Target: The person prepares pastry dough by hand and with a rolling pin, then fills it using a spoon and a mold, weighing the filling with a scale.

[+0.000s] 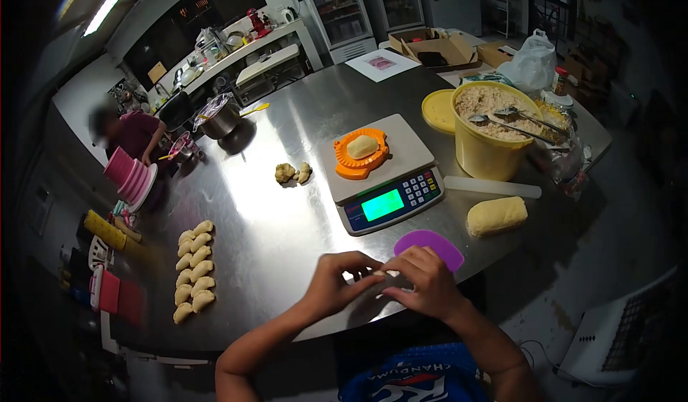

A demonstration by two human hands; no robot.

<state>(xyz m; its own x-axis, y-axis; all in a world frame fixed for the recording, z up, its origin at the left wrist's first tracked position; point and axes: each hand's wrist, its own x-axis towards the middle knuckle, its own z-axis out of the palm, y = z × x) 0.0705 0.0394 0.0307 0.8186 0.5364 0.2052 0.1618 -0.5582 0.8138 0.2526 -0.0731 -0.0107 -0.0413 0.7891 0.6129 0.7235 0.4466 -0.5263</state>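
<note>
Pale piece: a small bit (388, 273) at the meeting fingertips, above the near edge of the steel table (279, 273) — mostly hidden, so its shape cannot be told.
Left hand: the left hand (342, 276) has thumb and fingers brought together at the piece, pinching it.
Right hand: the right hand (424, 279) meets it from the other side, fingers curled over and thumb lower; whether it pinches too, I cannot tell.
Purple scraper: a flat purple sheet (438, 247) lies just beyond the right hand, partly covered by it.
Scale: a digital scale (413, 146) stands past the hands, its display lit green; on its plate rests an orange mold (351, 170) with a dough lump (362, 147) on it.
Right of the scale: a dough log (497, 216), a white roller (493, 187) and a yellow tub (487, 157) of crumbly filling (487, 102) — metal utensils laid across it.
Left: two dough scraps (285, 173) near the scale; farther off, crimped pastries (202, 269) in two columns.
Far left: another person (136, 133) beside a pink tiered cake (129, 176).
</note>
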